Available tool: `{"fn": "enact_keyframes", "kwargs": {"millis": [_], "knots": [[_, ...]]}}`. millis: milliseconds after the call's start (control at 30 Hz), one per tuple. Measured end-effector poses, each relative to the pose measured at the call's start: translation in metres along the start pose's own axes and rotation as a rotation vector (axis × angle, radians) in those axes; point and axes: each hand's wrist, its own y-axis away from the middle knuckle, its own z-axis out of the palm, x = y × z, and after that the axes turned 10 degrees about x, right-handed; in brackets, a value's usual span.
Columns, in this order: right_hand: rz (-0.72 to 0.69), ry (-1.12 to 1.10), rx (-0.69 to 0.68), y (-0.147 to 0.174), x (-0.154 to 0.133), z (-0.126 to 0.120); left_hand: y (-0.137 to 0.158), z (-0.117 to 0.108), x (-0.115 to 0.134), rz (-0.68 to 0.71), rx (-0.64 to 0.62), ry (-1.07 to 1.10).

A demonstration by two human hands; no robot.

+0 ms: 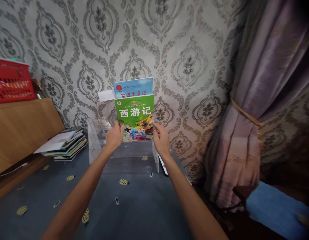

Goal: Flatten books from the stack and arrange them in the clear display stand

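Observation:
Upright between my two hands is a green picture book point(134, 116) with white Chinese characters and cartoon figures on its cover. My left hand point(114, 136) pinches its left edge low down, and my right hand point(160, 138) grips the right edge. Behind it stands a blue book point(134, 87) with red characters, its lower part hidden by the green one. A clear plastic tiered rack point(131, 163) sits on the table below and around the green book. Whether the green book's bottom edge touches the rack I cannot make out.
Left of the rack lies a stack of books and papers point(66, 144). A red plastic basket point(13, 80) rests on a wooden cabinet point(26, 126). A phone-like object point(164, 165) lies beside the rack's right side. A tied curtain point(239, 143) hangs at the right. Dark patterned cloth covers the table point(134, 213).

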Motion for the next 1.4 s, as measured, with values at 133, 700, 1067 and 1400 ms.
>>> {"fn": "enact_keyframes", "kwargs": {"millis": [133,700,1067,1400], "knots": [[0.015,0.004,0.017,-0.001,-0.003,-0.002,0.002,-0.002,-0.001,0.005,0.007,0.008],[0.060,0.036,0.032,-0.002,-0.015,-0.003,0.011,-0.005,-0.005,0.054,0.039,0.041],[0.024,0.136,0.097,-0.001,-0.041,-0.004,0.025,0.008,-0.046,0.193,0.202,0.157],[-0.174,-0.066,-0.169,0.054,-0.097,0.013,0.064,-0.009,-0.203,0.027,0.153,-0.165]]}}
